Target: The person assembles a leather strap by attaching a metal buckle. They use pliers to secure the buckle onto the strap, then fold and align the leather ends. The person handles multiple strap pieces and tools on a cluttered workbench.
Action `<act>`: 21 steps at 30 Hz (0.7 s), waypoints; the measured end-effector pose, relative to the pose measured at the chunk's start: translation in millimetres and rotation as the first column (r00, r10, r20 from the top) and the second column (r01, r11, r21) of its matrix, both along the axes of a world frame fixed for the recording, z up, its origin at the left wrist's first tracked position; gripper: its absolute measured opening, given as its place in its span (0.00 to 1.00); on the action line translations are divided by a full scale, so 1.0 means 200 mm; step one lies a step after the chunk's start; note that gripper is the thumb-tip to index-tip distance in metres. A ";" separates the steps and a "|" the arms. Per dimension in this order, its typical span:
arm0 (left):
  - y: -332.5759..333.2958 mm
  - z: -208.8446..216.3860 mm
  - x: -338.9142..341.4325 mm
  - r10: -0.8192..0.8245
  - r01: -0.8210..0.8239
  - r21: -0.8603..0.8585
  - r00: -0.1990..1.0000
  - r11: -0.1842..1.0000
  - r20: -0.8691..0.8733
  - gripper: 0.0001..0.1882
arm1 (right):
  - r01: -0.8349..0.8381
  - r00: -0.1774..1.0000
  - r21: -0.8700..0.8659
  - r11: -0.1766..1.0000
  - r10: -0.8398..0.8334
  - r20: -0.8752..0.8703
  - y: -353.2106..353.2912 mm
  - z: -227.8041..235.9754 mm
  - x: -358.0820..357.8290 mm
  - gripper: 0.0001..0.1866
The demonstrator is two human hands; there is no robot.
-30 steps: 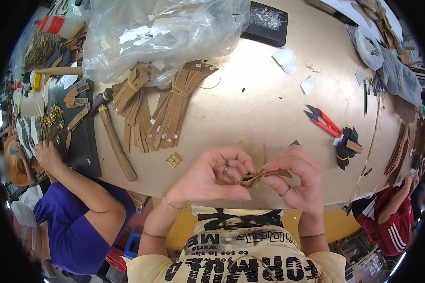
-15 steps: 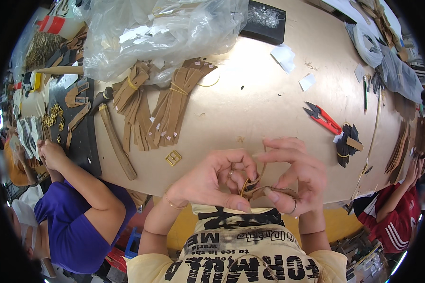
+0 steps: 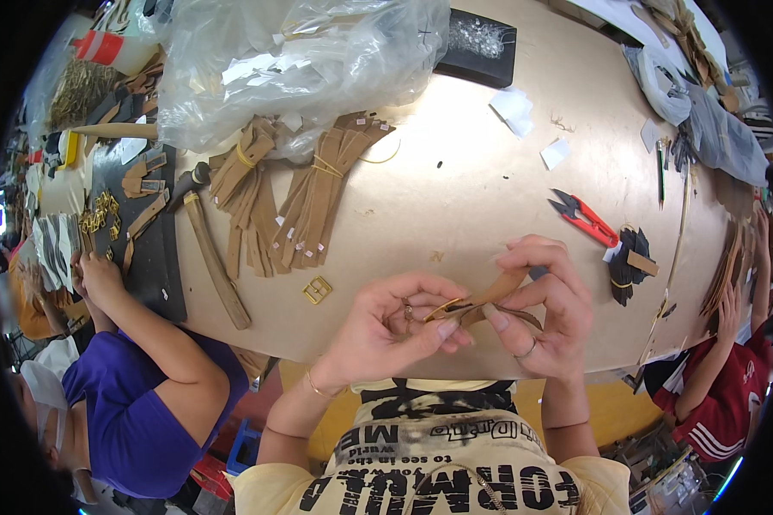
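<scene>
My left hand (image 3: 385,333) pinches a gold buckle (image 3: 442,310) between thumb and fingers, just above the table's near edge. A brown leather strap (image 3: 503,286) runs from the buckle into my right hand (image 3: 548,311), whose thumb and fingers grip it. The strap appears folded at the buckle, with a darker layer below; my fingers hide part of the join. A loose gold buckle (image 3: 316,290) lies on the table left of my hands. Beyond it are brown leather strips (image 3: 318,193) tied in bundles.
A hammer (image 3: 212,262) lies at left. Red-handled thread snips (image 3: 591,223) and a bundle of dark strips (image 3: 627,273) are at right. Farther back are a clear plastic bag (image 3: 292,73) and a black tray (image 3: 479,64). A person in purple (image 3: 146,386) sits at left, another in red (image 3: 717,390) at right.
My right fingers have shifted, and the strap's upper layer now slants up to the right instead of standing nearly upright. The buckle in my left fingers shows more clearly.
</scene>
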State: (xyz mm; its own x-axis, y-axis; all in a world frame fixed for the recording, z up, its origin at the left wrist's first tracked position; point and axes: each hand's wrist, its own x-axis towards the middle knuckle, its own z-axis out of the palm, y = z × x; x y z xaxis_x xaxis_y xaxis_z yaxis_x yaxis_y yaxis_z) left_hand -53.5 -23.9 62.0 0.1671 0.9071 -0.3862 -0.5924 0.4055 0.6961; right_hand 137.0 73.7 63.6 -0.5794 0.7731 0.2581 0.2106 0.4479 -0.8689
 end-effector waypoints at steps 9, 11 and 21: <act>-0.02 0.01 0.09 0.290 -0.240 0.172 0.867 0.956 -0.404 0.15 | 0.000 0.981 0.463 0.886 -0.090 0.172 -0.12 0.00 -0.01 0.15; -0.02 0.02 0.10 0.291 -0.230 0.187 0.849 0.955 -0.441 0.15 | -0.009 0.976 0.457 0.889 -0.091 0.196 -0.12 -0.03 -0.04 0.19; 0.00 0.02 0.10 0.214 -0.208 0.049 0.933 0.977 -0.290 0.16 | 0.040 0.956 0.479 0.877 -0.174 0.238 -0.10 -0.02 -0.07 0.10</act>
